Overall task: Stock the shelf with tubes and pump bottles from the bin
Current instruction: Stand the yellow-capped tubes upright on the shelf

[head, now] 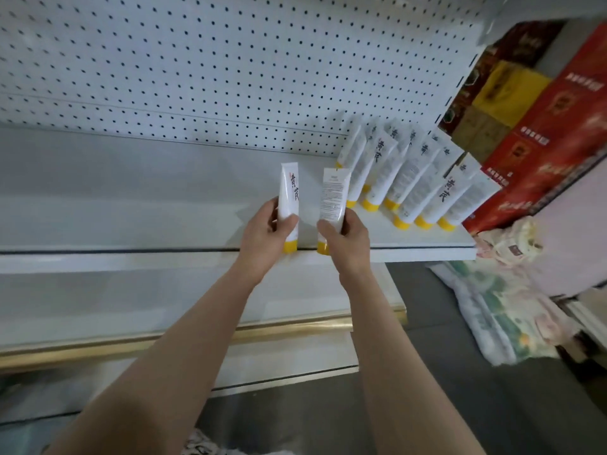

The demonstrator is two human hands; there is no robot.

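Note:
My left hand grips a white tube with a yellow cap, cap down, its printed front facing me. My right hand grips a second white tube, also cap down, with its small-print back toward me. Both tubes are upright just above the front edge of the white shelf. Several matching tubes stand in rows on the shelf's right end, just right of my right hand. No bin or pump bottle is in view.
A white pegboard back panel rises behind the shelf. Red and yellow cartons are stacked right of the shelf upright. Plastic-wrapped packs lie on the floor at right. A lower shelf with a gold strip sits below.

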